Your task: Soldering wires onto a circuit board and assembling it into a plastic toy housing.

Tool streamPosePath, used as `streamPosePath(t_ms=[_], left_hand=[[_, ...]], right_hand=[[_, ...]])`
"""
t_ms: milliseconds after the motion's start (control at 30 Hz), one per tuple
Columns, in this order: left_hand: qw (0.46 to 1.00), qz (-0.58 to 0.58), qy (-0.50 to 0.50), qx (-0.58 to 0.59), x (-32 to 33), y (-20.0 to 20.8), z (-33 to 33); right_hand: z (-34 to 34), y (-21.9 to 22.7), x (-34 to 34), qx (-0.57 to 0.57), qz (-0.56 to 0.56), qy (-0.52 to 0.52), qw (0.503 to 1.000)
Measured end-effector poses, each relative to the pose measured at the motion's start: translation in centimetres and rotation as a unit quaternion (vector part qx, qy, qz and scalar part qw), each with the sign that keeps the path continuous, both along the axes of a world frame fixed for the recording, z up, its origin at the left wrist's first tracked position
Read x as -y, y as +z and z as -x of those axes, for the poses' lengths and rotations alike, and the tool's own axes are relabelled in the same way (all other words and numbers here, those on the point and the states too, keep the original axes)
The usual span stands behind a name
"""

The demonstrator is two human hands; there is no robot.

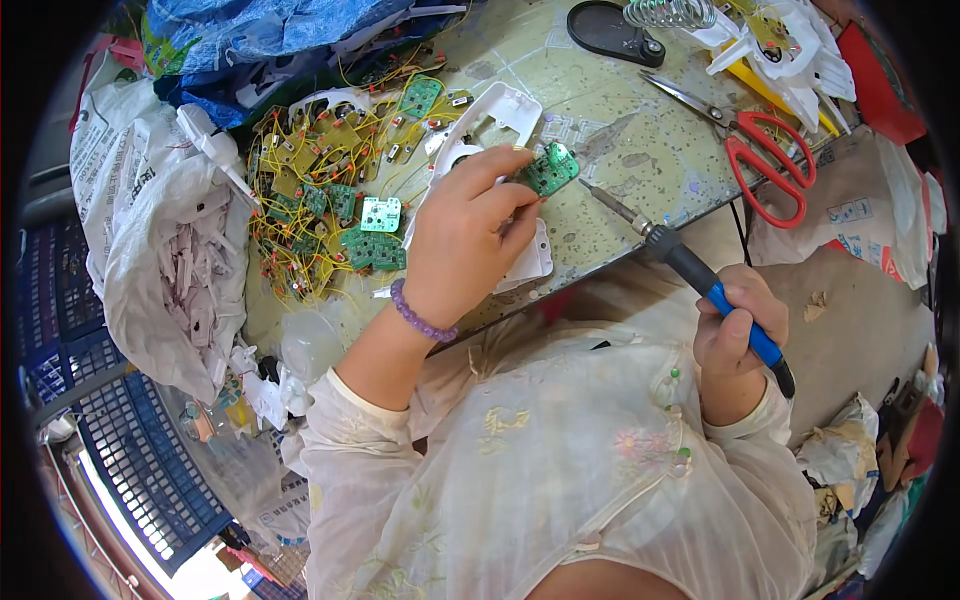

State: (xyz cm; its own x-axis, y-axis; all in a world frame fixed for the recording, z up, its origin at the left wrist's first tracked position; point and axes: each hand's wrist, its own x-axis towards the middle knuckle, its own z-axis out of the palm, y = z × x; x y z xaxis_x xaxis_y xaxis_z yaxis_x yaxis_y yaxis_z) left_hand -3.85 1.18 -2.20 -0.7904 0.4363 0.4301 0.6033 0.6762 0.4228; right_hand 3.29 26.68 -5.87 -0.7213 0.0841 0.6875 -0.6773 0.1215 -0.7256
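Between thumb and fingers my left hand holds a small green circuit board over the table. A white plastic housing lies under and behind that hand, which hides part of it. My right hand is wrapped round the blue handle of a soldering iron. The iron's tip points up and left, close to the board's right edge but seemingly apart from it. Left of my left hand spreads a pile of green and tan circuit boards tangled with yellow wires.
Red-handled scissors lie near the table's right side. Behind them are a black soldering stand with a metal coil and several white plastic parts. A white sack of plastic pieces and a blue bag border the left. Blue crates stand below.
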Motion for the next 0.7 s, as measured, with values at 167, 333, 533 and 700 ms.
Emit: streamPosePath(t_ms=[167, 333, 533, 700], left_hand=[[0.996, 0.006, 0.022, 0.085, -0.23, 0.19, -0.15], [0.995, -0.013, 0.038, 0.090, -0.17, -0.17, 0.01], [0.990, -0.020, 0.037, 0.131, -0.04, 0.23, 0.10], [0.983, -0.040, 0.047, 0.171, -0.01, 0.38, 0.12]], right_hand=[[-0.24, -0.03, -0.38, 0.016, -0.008, 0.006, 1.000], [0.01, -0.31, -0.53, 0.011, -0.008, 0.044, 0.999], [0.33, -0.57, -0.06, -0.002, -0.020, 0.073, 0.997], [0.60, -0.37, 0.32, -0.003, -0.028, 0.083, 0.996]])
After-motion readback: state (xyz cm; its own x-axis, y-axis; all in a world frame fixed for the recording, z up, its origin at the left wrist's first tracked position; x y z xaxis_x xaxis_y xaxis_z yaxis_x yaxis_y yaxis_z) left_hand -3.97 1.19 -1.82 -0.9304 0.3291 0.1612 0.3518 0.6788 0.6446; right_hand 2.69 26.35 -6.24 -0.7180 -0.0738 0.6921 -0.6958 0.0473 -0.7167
